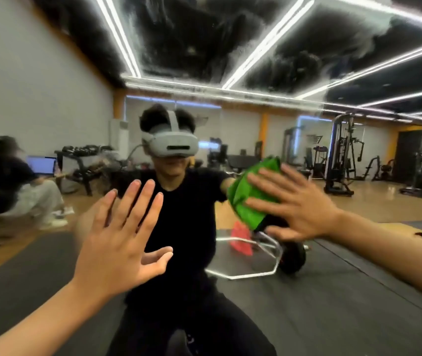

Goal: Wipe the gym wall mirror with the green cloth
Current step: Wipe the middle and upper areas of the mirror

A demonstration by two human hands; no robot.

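The gym wall mirror (333, 60) fills the whole view and reflects the room and me in a black shirt with a grey headset. My right hand (294, 204) lies flat with spread fingers on the green cloth (251, 191), pressing it against the glass at right of centre. The cloth is bunched and partly hidden under my fingers. My left hand (122, 232) is held flat against the mirror at lower left of centre, fingers apart, holding nothing.
Reflected in the mirror are a hex bar with a black weight plate (292, 255) on dark floor mats, a red cone (240, 240), cable machines (341, 155) at right, a dumbbell rack (86, 160), and a seated person with a laptop (12, 181) at left.
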